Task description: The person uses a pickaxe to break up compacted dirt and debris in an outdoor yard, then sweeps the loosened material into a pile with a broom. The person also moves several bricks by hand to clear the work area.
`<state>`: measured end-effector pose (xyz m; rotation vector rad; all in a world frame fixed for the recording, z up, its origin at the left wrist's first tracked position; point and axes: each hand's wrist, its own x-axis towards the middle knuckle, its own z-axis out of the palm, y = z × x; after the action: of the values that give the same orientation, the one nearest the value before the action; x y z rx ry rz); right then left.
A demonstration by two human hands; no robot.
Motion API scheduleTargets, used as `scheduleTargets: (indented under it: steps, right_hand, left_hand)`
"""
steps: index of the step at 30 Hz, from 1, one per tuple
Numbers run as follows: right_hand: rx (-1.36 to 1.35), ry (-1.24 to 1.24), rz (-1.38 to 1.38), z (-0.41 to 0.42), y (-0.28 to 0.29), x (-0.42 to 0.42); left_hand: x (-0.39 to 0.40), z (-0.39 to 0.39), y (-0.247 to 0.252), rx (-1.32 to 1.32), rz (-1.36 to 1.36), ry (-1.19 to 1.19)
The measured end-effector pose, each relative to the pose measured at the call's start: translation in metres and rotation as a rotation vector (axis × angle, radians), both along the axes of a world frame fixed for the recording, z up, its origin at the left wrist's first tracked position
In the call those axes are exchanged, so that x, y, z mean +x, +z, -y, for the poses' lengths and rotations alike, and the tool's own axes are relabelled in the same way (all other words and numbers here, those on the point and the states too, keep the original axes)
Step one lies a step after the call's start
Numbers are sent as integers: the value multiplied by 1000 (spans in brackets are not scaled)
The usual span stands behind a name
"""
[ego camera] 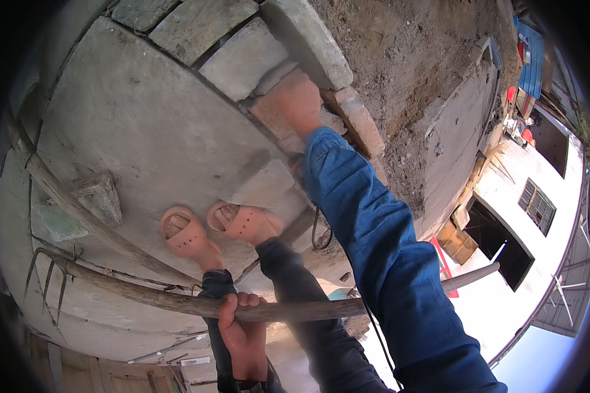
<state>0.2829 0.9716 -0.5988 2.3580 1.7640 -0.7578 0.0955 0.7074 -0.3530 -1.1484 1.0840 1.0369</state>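
Palm up, my left hand (243,334) is wrapped around the wooden handle (177,304) of a pronged hoe. Its curved metal tines (49,275) are at the left. The handle crosses in front of my legs and passes beneath my right sleeve (368,211), in blue cloth. My right hand (297,105) reaches down among stone blocks, over a reddish-brown brick (270,115). That hand is blurred and its fingers are hidden, so any hold cannot be made out. A long pale block (307,42) and an upright brick (359,120) stand beside it.
My feet in pink slippers (187,233) stand on concrete slabs (128,108). A second wooden pole (98,221) lies at left beside a broken stone (98,196). Bare soil (393,64) borders the blocks. A white-walled building (501,182) rises at right. A black cord (317,231) hangs below my sleeve.
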Motion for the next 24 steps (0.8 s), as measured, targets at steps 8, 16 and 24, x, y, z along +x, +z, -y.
scheduleTargets:
  steps: [8, 16, 24]
  right_hand:
    - [-77, 127, 115, -32, 10, 14]
    - [-116, 226, 130, -38, 14, -1]
    - [-146, 291, 243, -40, 15, -3]
  left_hand:
    - [2, -5, 0, 6, -8, 2]
    - [0, -2, 2, -11, -10, 59]
    - [0, -8, 4, -43, -17, 101]
